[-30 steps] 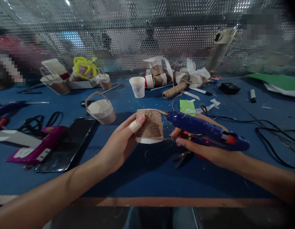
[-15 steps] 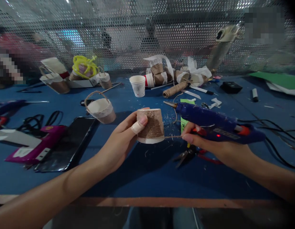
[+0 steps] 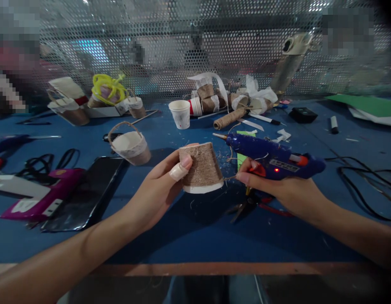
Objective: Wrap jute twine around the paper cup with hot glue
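My left hand [image 3: 165, 181] is closed round a paper cup [image 3: 202, 166] wrapped in brown twine, its white rim at the bottom and tilted a little. A bandage covers the thumb that presses on the twine. From the cup's lower right side, a short strand of twine [image 3: 229, 178] runs to my right hand [image 3: 271, 181], which pinches it between thumb and finger. The same hand also holds a blue glue gun [image 3: 262, 154], with its nozzle pointing left above the cup's right side and a red light lit. Pliers [image 3: 244, 207] with red handles lie below.
A handled twine basket [image 3: 132, 145], a white paper cup [image 3: 180, 114] and a twine roll [image 3: 230, 118] stand or lie beyond my hands. At left are a phone [image 3: 88, 190] and a purple power strip [image 3: 46, 194]. Black cables [image 3: 357, 185] trail on the right.
The cup has turned and tilted, its rim end swinging right. My right hand has come slightly left with the glue gun, and the strand between hand and cup is shorter.
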Demonstrator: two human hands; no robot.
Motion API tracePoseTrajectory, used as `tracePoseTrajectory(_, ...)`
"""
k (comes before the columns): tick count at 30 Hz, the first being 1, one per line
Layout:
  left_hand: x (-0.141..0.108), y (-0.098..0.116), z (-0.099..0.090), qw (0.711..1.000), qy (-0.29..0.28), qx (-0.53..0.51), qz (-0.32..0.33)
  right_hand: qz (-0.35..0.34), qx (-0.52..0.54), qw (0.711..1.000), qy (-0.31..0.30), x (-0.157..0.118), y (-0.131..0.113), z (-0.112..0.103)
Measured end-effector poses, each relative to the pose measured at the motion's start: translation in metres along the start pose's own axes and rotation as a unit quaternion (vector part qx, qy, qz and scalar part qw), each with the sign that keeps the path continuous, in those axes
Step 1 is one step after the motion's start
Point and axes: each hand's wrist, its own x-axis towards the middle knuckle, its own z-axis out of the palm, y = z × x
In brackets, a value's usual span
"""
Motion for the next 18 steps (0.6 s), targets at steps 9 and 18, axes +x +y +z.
tracePoseTrajectory(9, 0.0007, -0.0044, -0.0017, 0.999, -0.045, -0.005, 0.021, 0.012, 0.023, 0.999, 0.025, -0.0015, 0.0023, 0.0038)
tracePoseTrajectory(18, -0.0012, -0.0078, -0.0029, 0.993, -0.087, 0.016, 0.078, -0.005, 0.034, 0.995, 0.09, -0.0038, 0.0057, 0.0089)
